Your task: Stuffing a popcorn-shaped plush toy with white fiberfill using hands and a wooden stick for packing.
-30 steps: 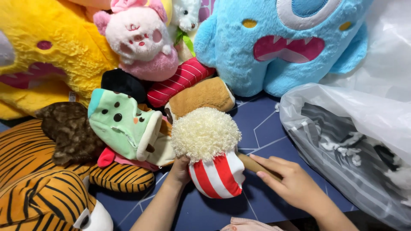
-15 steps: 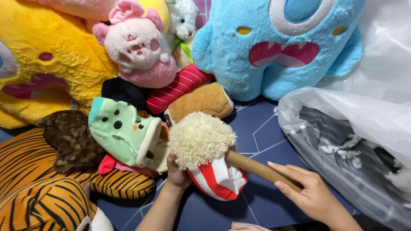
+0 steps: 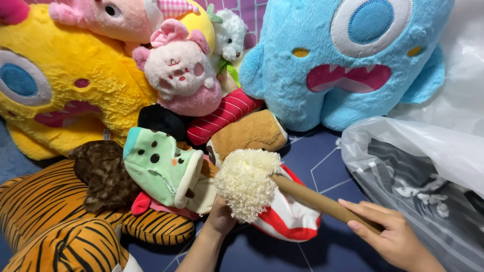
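A plush toy with a fluffy cream top point(image 3: 247, 182), a red-and-white striped body point(image 3: 292, 221) and a brown stick handle point(image 3: 317, 201) lies tilted on its side at the lower middle. My left hand point(image 3: 219, 219) reaches up from below and grips its underside beneath the cream fluff. My right hand point(image 3: 390, 236) holds the lower end of the brown stick at the lower right. A green spotted plush point(image 3: 161, 168) touches the toy's left side.
A large blue monster plush point(image 3: 348, 60) sits at the back right, a yellow one point(image 3: 60, 90) at the back left, and a pink-and-white doll point(image 3: 181, 75) between them. A tiger plush point(image 3: 55, 226) fills the lower left. A clear plastic bag point(image 3: 418, 171) lies at right.
The striped toy has tipped from upright onto its side, its stick swinging out to the right. My right hand slid down along the stick. The camera view shifted slightly downward.
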